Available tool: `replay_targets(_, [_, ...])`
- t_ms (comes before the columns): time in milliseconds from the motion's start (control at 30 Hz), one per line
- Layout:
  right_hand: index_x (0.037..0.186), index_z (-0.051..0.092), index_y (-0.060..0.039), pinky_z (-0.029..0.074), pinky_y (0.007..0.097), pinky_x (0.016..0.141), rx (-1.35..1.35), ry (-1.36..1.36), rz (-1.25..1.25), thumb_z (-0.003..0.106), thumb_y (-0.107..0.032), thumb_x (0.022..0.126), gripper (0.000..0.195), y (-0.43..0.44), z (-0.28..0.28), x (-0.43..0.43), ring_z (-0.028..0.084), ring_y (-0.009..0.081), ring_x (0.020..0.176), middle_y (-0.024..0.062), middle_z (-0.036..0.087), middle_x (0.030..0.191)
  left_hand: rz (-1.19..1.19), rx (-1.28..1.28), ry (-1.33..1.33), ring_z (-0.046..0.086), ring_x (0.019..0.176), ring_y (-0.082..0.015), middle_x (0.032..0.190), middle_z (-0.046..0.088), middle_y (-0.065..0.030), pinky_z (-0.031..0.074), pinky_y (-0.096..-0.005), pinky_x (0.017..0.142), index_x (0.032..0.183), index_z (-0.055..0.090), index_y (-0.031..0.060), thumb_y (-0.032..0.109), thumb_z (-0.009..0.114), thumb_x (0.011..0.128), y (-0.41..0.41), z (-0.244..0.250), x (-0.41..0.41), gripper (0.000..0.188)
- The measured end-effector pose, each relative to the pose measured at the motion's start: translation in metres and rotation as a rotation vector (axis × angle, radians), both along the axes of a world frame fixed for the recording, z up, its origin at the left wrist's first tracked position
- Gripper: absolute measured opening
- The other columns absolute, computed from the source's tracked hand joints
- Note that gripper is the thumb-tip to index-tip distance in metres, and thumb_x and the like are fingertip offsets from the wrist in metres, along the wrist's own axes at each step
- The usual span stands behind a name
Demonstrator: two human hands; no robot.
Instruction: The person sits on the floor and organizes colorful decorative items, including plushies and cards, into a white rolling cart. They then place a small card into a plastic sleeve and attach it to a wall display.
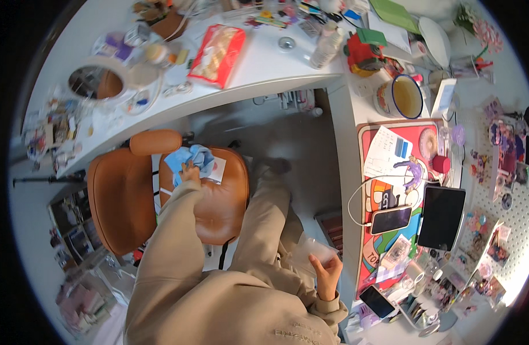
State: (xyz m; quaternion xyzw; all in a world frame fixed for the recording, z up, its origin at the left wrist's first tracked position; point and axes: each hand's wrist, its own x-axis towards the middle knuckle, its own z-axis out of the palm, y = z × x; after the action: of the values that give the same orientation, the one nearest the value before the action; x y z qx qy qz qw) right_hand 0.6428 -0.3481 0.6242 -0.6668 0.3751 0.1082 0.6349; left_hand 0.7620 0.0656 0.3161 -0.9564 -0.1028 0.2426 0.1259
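Note:
My left hand [189, 173] reaches down to the orange-brown chair and rests on a crumpled light blue cloth [204, 156]. Whether its fingers grip the cloth or only press on it, I cannot tell. Partly under the cloth lies a white card or packet [218, 169] with a pinkish mark, on the chair seat [221, 211]. Close to my body, my right hand [328, 274] pinches a translucent plastic bag or sleeve [309, 254] between thumb and fingers. The sleeve looks thin and flat; its contents, if any, are unclear.
Right of me, a desk with a colourful mat [363, 258] bears a tablet [442, 217], a cabled phone [391, 220] and an enamel mug [387, 101]. On the far white desk [264, 64] lie a red snack bag [217, 56] and a round mirror [94, 82]. The chair backrest [120, 200] stands left.

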Motion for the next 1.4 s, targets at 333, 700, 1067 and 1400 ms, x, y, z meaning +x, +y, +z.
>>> replay_targets(333, [0.087,0.059,0.0018,0.039,0.0196,0.062,0.058,-0.228,0.211,0.073,-0.008,0.076,0.020,-0.021,0.025,-0.019,0.049,0.0055,0.070,-0.0002,0.059,0.078,-0.159,-0.154,-0.678,0.047,0.101,-0.0296,0.097,0.050,-0.0070,0.040,-0.0443,0.082,0.078,0.061,0.0091,0.000,0.064,0.060,0.017,0.135,-0.123,0.021])
replay_targets(700, [0.084,0.062,0.0001,0.033,0.0206,0.053,0.065,-0.334,0.366,0.073,-0.012,0.077,0.018,-0.011,0.016,0.005,0.041,0.0032,0.062,-0.0043,0.054,0.071,0.254,-0.186,-1.181,0.049,0.085,-0.0357,0.086,0.049,-0.0138,0.041,-0.0428,0.073,0.076,0.056,0.0030,-0.001,0.056,0.067,0.067,0.224,-0.192,0.010])
replay_targets(1067, [0.096,0.063,0.0021,0.048,0.0307,0.062,-0.064,-0.216,1.237,0.077,-0.016,0.068,0.035,0.181,-0.184,0.122,0.062,0.0154,0.068,0.0117,0.066,0.079,0.801,-0.599,-1.071,0.057,0.081,-0.0290,0.088,0.057,-0.0137,0.045,-0.0346,0.075,0.103,0.048,0.0081,-0.004,0.060,0.061,0.080,0.150,-0.262,0.046])
replay_targets(1400, [0.116,0.054,0.0005,0.044,0.0355,0.089,-0.262,-0.368,1.351,0.067,-0.002,0.074,0.044,0.295,-0.360,0.157,0.051,0.0305,0.109,0.0183,0.053,0.114,1.079,-0.363,-0.402,0.041,0.117,-0.0413,0.126,0.043,-0.0200,0.032,-0.0505,0.098,0.127,0.041,0.0067,0.013,0.064,0.063,0.014,0.001,-0.182,0.068])
